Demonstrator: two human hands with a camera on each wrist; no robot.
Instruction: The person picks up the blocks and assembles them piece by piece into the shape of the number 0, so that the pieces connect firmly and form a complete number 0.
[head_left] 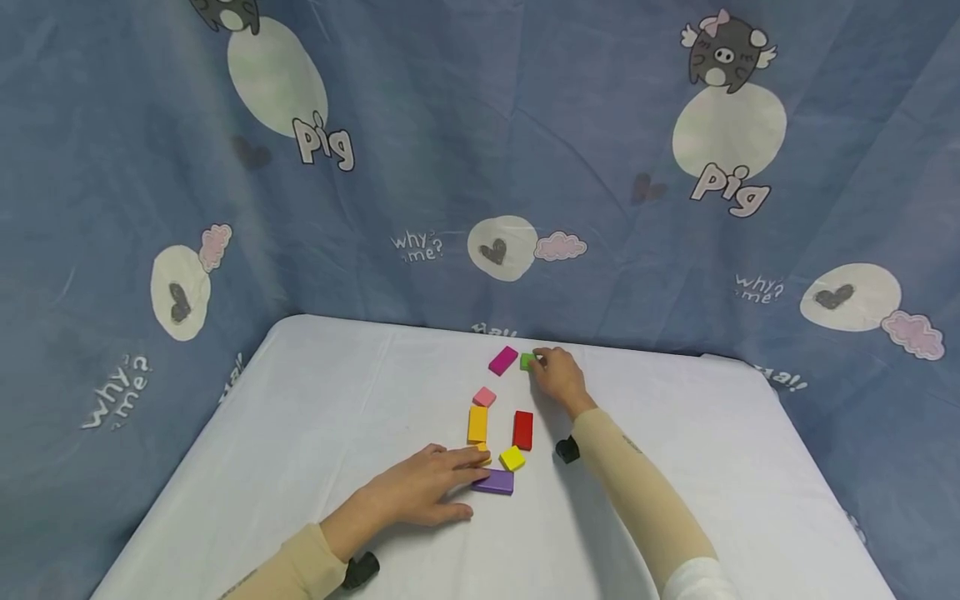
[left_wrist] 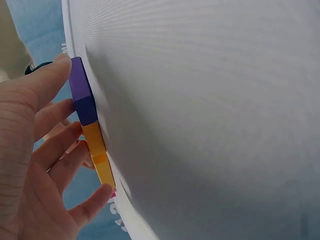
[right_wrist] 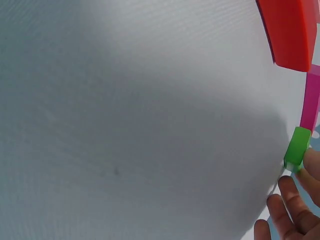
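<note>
My left hand reaches in with its fingers extended. Its fingertips rest on the purple block and a small orange block, which is partly covered. In the left wrist view the thumb lies by one end of the purple block. Farther back, my right hand pinches the small green block between thumb and finger; the right wrist view shows the fingertips at the green block's end. Beside it lies a magenta block.
Between the hands lie a pink block, a long orange block, a red block and a yellow block. The white table ends at the blue patterned cloth behind.
</note>
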